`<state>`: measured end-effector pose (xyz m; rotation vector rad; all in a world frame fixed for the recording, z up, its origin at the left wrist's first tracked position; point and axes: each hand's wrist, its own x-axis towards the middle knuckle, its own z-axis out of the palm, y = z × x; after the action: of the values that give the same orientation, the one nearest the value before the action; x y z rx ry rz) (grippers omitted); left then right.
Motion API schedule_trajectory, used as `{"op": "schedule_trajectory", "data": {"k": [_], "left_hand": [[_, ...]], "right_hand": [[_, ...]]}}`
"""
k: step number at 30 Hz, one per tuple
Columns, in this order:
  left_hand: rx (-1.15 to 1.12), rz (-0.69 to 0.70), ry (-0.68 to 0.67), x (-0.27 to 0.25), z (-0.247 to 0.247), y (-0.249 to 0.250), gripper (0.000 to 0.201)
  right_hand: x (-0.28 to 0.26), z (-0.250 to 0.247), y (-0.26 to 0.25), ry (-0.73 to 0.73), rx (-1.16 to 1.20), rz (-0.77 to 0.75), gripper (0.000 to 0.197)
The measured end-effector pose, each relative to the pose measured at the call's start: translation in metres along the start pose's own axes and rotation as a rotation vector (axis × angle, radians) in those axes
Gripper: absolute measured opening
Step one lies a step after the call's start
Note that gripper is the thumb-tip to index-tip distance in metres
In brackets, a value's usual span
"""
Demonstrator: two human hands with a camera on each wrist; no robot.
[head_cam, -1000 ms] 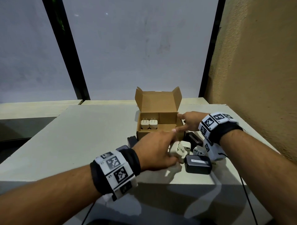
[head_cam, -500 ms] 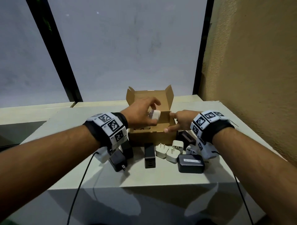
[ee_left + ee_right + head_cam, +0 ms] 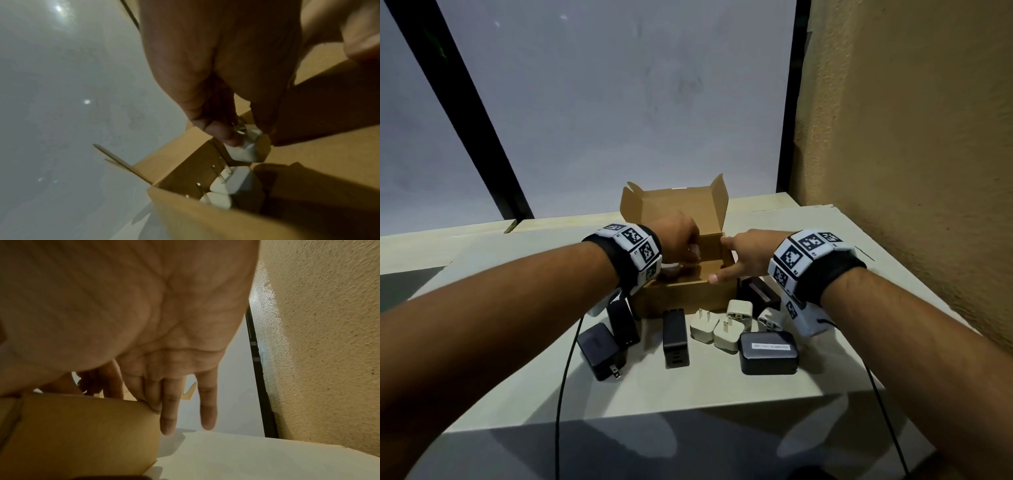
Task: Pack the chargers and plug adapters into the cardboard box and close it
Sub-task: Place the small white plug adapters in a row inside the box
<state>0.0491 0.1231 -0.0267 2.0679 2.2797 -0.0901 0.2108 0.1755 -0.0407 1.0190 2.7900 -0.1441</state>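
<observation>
The open cardboard box (image 3: 688, 294) stands mid-table with its lid up. My left hand (image 3: 681, 240) reaches down inside it and pinches a white charger (image 3: 246, 146) just above two white chargers (image 3: 232, 180) standing in the box (image 3: 205, 219). My right hand (image 3: 743, 257) rests with straight fingers on the box's right wall (image 3: 82, 426), thumb on the front rim. In front of the box lie white plug adapters (image 3: 715, 330), a tall black charger (image 3: 675, 337), a flat black charger (image 3: 768, 353) and a black charger (image 3: 601, 353) with prongs.
A rough tan wall (image 3: 911, 171) rises close on the right. A pale window pane (image 3: 619, 102) with dark frames stands behind the table (image 3: 722, 383). Black cables (image 3: 561, 394) hang from both wrists over the table's front edge.
My left hand picked a white charger from the pile, carried it up and over the box, and now lowers it inside. The right hand has stayed on the box's right side.
</observation>
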Motion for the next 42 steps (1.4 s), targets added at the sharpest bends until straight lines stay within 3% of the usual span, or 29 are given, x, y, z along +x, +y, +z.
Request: {"op": "schedule_trajectory", "data": {"k": [4,12,16,19,29,33,42], "left_hand": [[0.084,-0.04,-0.075,0.008,0.006,0.003,0.034],[0.157,-0.068,-0.089,0.015,0.012,0.007,0.04],[0.279,-0.032,-0.027,0.013,0.013,0.007,0.047],[0.374,0.034,0.097,0.013,0.011,0.005,0.043],[0.296,0.061,-0.018,0.015,0.016,0.0,0.025],[0.283,0.023,-0.064,0.014,0.01,0.0,0.031],[0.205,0.074,0.052,-0.002,0.003,-0.004,0.031]], "right_hand": [[0.001,0.0,0.001,0.008,-0.027,-0.019,0.089],[0.002,0.0,0.003,0.022,-0.008,-0.031,0.088],[0.0,-0.001,0.002,0.023,-0.001,-0.028,0.086],[-0.001,0.0,0.002,0.024,0.016,-0.024,0.088],[-0.001,-0.001,0.0,0.013,0.01,-0.018,0.086],[-0.002,-0.002,0.0,0.009,0.001,-0.027,0.084],[-0.004,-0.003,-0.001,-0.009,0.002,-0.021,0.083]]}}
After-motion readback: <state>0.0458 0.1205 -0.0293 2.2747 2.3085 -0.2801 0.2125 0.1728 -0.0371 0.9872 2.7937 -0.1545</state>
